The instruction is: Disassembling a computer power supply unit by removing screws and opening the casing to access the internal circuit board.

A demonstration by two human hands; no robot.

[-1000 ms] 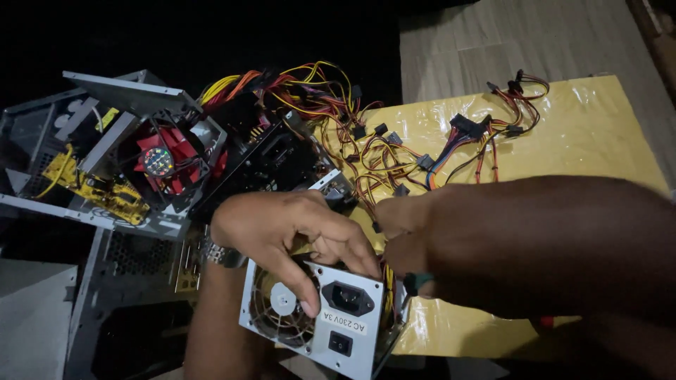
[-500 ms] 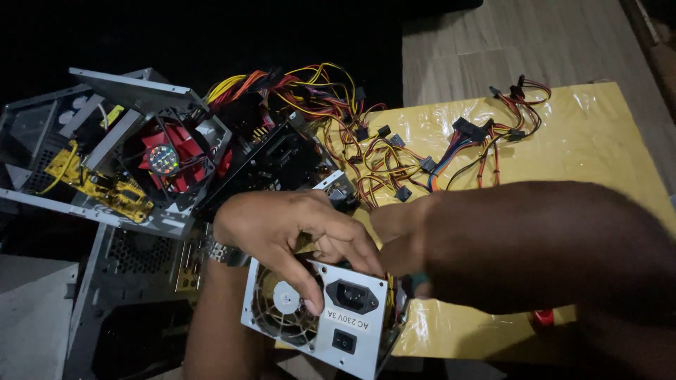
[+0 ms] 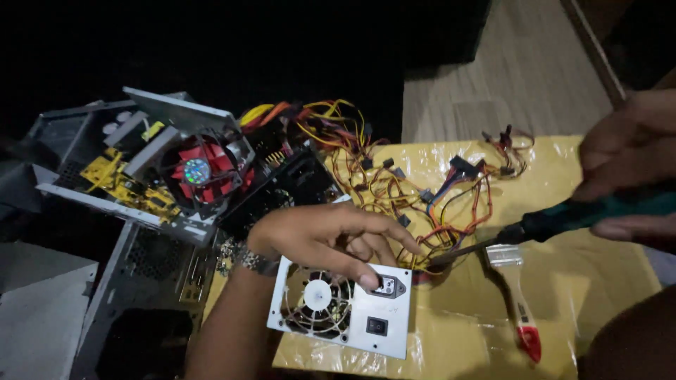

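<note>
Fingers of your left hand [image 3: 320, 236] spread and clamp down over the top edge of the silver metal power supply box [image 3: 343, 308], which sits near-centre on the yellow plastic-covered table [image 3: 605, 281]. One fingertip presses just beside the black power socket [image 3: 389, 286] on its rear face. The round fan grille [image 3: 317, 299] lies left of that socket, and the small black rocker switch [image 3: 377, 326] sits below it.

Your right hand [image 3: 627, 169] enters from the far right edge, closed around the dark green handle of a screwdriver [image 3: 563, 219]. The shaft points left, and its tip reaches the tangle of orange, yellow and red wires [image 3: 415, 186] just right of your left fingers. You cannot tell whether the tip touches the box.

A small brush with a red handle [image 3: 517, 309] lies on the table beneath the screwdriver, apart from both hands.

To the left, an open grey computer case [image 3: 134, 281] lies on its side. Farther back sits a yellow circuit board [image 3: 123, 184] with a red cooling fan [image 3: 201, 172]. A metal watch band [image 3: 253, 262] circles your left wrist.
</note>
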